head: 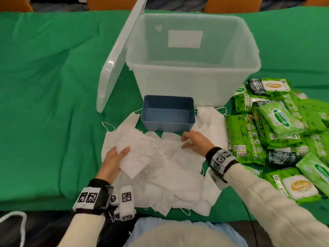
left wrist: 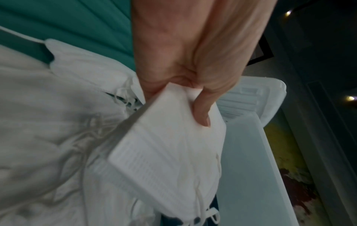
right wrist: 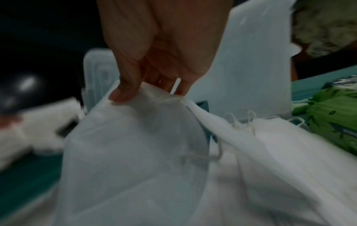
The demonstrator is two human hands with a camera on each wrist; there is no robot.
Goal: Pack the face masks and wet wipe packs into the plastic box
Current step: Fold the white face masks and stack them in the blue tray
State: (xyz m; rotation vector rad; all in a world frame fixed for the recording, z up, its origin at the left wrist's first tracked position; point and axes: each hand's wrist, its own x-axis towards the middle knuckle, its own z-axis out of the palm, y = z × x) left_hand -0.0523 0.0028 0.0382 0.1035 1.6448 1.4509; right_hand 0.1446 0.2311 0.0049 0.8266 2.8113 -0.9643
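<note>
A heap of white face masks (head: pixel 165 168) lies on the green cloth in front of me. My left hand (head: pixel 115 157) grips a small stack of masks (left wrist: pixel 166 140) at the heap's left side, thumb on top. My right hand (head: pixel 194 141) pinches the edge of one white mask (right wrist: pixel 135 145) at the heap's far right. Green wet wipe packs (head: pixel 277 125) are piled at the right. The clear plastic box (head: pixel 192 56) stands open behind, its inside bare, with its lid (head: pixel 117 56) leaning against its left side.
A small blue tub (head: pixel 168 114) sits between the mask heap and the clear box. Green cloth (head: pixel 49 97) covers the table, with wide bare cloth to the left. Wooden chair backs (head: pixel 233 4) line the far edge.
</note>
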